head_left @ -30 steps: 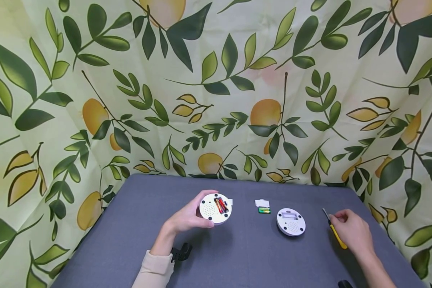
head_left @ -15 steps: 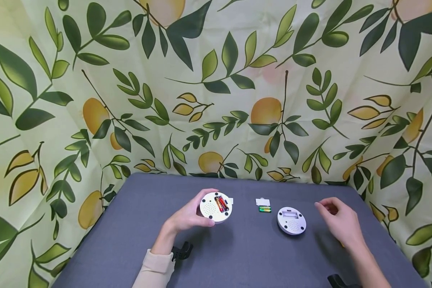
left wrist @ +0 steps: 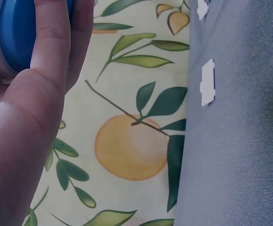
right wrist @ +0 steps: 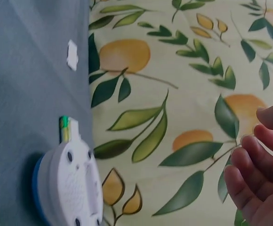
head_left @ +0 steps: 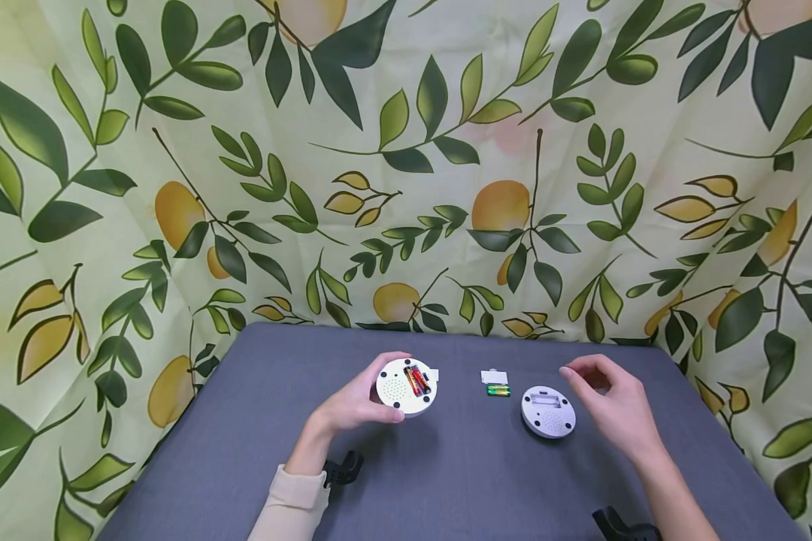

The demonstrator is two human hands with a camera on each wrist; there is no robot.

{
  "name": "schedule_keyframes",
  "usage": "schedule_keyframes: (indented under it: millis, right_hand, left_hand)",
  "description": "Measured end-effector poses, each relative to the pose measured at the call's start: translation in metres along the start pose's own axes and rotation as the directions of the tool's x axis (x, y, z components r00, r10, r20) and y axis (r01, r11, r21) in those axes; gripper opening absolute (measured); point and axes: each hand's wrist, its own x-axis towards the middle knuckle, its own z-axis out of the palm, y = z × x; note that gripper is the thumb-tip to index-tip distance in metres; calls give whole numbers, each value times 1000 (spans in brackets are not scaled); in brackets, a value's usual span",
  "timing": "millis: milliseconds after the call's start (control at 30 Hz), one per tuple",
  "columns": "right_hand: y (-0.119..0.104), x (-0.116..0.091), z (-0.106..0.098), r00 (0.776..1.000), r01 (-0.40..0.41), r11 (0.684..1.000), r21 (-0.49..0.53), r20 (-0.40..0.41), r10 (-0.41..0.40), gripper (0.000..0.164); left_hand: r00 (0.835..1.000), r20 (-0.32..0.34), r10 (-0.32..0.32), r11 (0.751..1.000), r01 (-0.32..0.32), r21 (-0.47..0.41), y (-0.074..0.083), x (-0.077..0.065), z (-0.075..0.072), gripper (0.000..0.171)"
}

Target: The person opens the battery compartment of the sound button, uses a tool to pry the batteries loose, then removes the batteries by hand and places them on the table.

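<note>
My left hand (head_left: 360, 394) grips a round white battery-powered device (head_left: 395, 391) by its rim, underside facing me. Two red batteries (head_left: 416, 381) lie in its compartment. The left wrist view shows the device's blue face (left wrist: 18, 33) beside my fingers. My right hand (head_left: 612, 402) hovers to the right of a second round white device (head_left: 549, 422), apart from it, loosely bent and holding nothing. That device lies underside up on the table with a bare battery compartment; its blue side (right wrist: 38, 188) shows in the right wrist view.
Green batteries (head_left: 498, 391) lie beside a white battery cover (head_left: 494, 377) behind the second device. Another white cover (head_left: 434, 375) shows partly behind the held device. The grey table (head_left: 446, 481) meets a leaf-and-fruit patterned cloth (head_left: 406, 225) at the back.
My right hand has let go of a yellow-handled screwdriver on the table and moved left toward the second device. The screwdriver is now hidden. My left hand keeps its hold, nearly still.
</note>
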Motion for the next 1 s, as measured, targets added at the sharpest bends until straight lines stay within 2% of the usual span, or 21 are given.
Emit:
schedule_keyframes:
  millis: [333, 600, 1000]
  right_hand:
    - [-22, 4, 13, 993, 118, 989, 87, 12, -119, 9]
    - [-37, 1, 26, 980, 184, 968, 173, 47, -195, 16]
    - [-57, -3, 54, 967, 206, 927, 313, 78, -241, 21]
  left_hand:
    - [1000, -2, 1, 1000, -1, -4, -1, 0, 0, 85]
    - [1000, 5, 5, 1000, -5, -21, -1, 1, 0, 84]
    - [1000, 0, 3, 1000, -3, -16, 1, 0, 0, 85]
